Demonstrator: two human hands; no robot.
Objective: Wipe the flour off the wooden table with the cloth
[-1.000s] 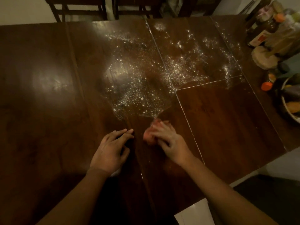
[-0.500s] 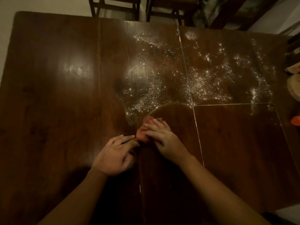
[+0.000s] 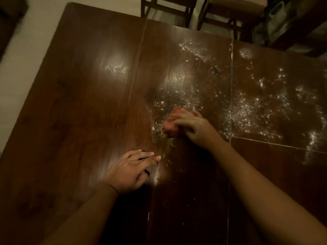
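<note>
A person leans over a dark wooden bench (image 3: 79,103) with the right grip (image 3: 192,128) curled over a bunched pink cloth (image 3: 170,123), pressing it down near the middle of the bench at the near-left edge of a spill of flour (image 3: 185,89). The left grip (image 3: 131,171) lies flat on bare wood near and to the left, fingers straight and holding nothing, apparently as a brace. From the cloth, almost all the flour lies away to the far side and to the right. The white scatter runs as one broad band with its long axis left to right across the far half of the bench, and the heavier patch (image 3: 256,110) sits beyond a pale seam (image 3: 231,121) in the top. A thin fringe of specks touches the cloth's left side, and a few stray grains dot the wood between the two grips. The right grip is plainly the nearer one to the mess, so the coming stroke looks likely to carry the cloth outward and rightward. The job seems early, with most of the flour yet to be wiped. Two chairs (image 3: 169,13) stand at the far edge of the bench.
</note>
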